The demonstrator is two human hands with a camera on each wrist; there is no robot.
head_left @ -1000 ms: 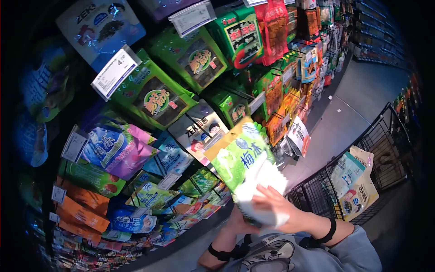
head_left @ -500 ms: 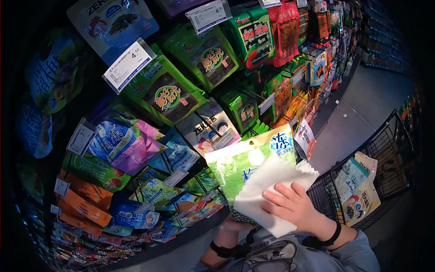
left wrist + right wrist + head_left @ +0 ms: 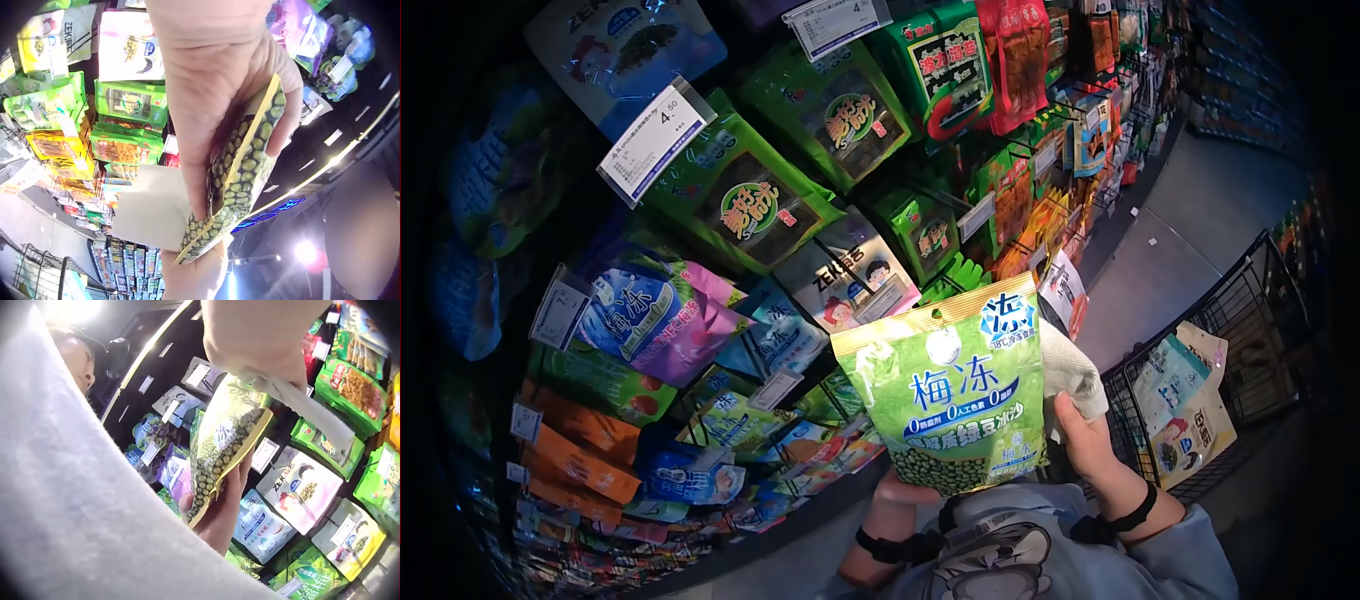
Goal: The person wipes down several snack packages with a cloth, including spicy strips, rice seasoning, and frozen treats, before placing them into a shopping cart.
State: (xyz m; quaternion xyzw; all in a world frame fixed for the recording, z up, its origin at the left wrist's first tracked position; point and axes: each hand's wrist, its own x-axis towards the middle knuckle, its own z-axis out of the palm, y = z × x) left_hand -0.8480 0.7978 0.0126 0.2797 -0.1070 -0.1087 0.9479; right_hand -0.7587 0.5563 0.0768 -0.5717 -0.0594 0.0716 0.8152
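Note:
A green snack bag (image 3: pixel 950 400) with mung beans printed along its bottom faces the head camera, nearly upright. My left hand (image 3: pixel 897 500) grips its bottom; in the left wrist view, thumb and fingers of that left hand (image 3: pixel 212 94) lie on either side of the bean-printed bottom (image 3: pixel 240 169). My right hand (image 3: pixel 1085 440) holds a white cloth (image 3: pixel 1075 375) at the bag's right edge, with part of the cloth hidden behind the bag. From the right wrist, the cloth (image 3: pixel 312 412) hangs under the right hand (image 3: pixel 262 344), close to the bag's upper end.
Hanging snack bags fill the rack on the left, among them green seaweed bags (image 3: pixel 750 205) and a pink-purple bag (image 3: pixel 660 315). Price tags (image 3: pixel 655 140) jut out from it. A black wire cart (image 3: pixel 1250 300) with several bags (image 3: pixel 1190 420) stands at the right, beside the aisle floor (image 3: pixel 1140 250).
The right hand and white cloth have moved from across the bag's front to behind its right edge. The bag's printed front now shows, turned more squarely to the head camera.

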